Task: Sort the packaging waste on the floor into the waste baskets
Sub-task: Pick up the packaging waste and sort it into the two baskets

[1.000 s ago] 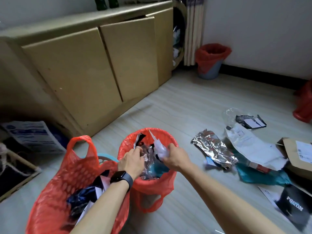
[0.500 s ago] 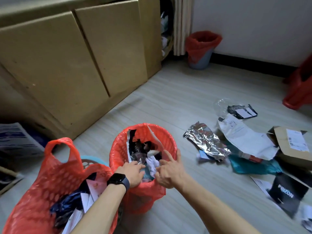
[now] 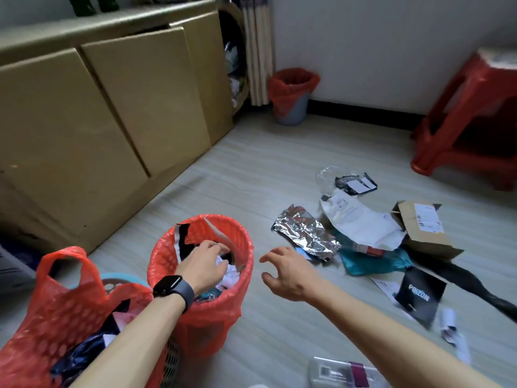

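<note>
1. Head view, hands: the left hand (image 3: 204,266), with a black smartwatch (image 3: 173,288) on its wrist, reaches down into the middle waste basket (image 3: 207,326), which is lined with a red bag. Its fingers are bent into the white and black scraps there, and I cannot tell whether they grip anything.
2. The right hand (image 3: 285,273) hovers over the floor just right of that basket, fingers spread and loosely curved, holding nothing.
3. A second red-bagged basket (image 3: 56,317) stands against the first at near left, with dark and white wrappers inside. A grey bin with a red liner (image 3: 292,93) stands well apart by the far wall.
4. Packaging waste lies on the floor beyond the right hand:
   - a crumpled silver foil bag (image 3: 305,233), nearest the hand
   - a white mailer (image 3: 361,219) beside it, overlapping a teal bag (image 3: 372,263)
   - an open cardboard box (image 3: 422,228)
   - a black "POIZON" sleeve (image 3: 419,295)
   - a black plastic bag (image 3: 475,287)
   - a dark labelled packet (image 3: 355,183), farther off
5. A tan cabinet (image 3: 112,107) runs along the left, and a red plastic stool (image 3: 475,107) stands at far right.
</note>
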{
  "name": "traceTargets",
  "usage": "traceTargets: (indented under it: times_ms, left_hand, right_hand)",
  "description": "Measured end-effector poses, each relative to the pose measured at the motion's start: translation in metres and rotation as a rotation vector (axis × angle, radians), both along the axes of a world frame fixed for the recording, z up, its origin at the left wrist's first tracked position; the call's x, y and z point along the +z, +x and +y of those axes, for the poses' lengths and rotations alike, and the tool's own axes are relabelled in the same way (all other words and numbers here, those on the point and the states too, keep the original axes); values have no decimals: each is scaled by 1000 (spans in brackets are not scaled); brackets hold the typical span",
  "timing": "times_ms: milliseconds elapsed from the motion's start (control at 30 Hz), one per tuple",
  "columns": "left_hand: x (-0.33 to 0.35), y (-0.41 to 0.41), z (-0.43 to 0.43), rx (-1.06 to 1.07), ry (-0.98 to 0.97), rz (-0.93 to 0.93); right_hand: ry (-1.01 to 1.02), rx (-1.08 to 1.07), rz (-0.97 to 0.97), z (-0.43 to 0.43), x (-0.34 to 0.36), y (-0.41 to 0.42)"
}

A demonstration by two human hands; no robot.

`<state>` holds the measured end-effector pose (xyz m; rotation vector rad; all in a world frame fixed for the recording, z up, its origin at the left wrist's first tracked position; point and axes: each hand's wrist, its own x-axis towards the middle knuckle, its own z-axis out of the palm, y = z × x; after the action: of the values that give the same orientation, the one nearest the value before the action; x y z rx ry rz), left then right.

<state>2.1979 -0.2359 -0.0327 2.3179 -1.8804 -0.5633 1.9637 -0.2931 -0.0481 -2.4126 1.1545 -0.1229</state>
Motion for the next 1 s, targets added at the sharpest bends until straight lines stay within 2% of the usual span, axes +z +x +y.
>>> traceTargets:
  times_ms: [100, 200, 367, 500, 633, 767, 900, 1000]
  left_hand:
    - [3, -38, -18, -74, -70, 10]
    - [-10, -80, -39, -145, -22, 21]
    - [-65, -136, -66, -227, 150, 71]
    - [-120, -158, -84, -212, 336, 62]
    - [-174, -164, -102, -200, 468, 68]
    - [-222, -159, -107, -155, 591, 11]
    - [-241, -150, -101, -261, 546, -107]
    - [-236, -138, -114, -210, 541, 3]
  right_hand:
    - [101, -160, -12, 1, -19, -49]
    - [194, -310, 12, 2, -48, -94]
    - [353, -500, 55, -8, -92, -145]
    - [470, -670, 8, -40, -124, -161]
    - [519, -688, -13, -83, -150, -158]
    - [576, -683, -183, -132, -173, -141]
    - [759, -902, -424, -164, -184, -119]
    - [863, -1002, -530, -177, -187, -106]
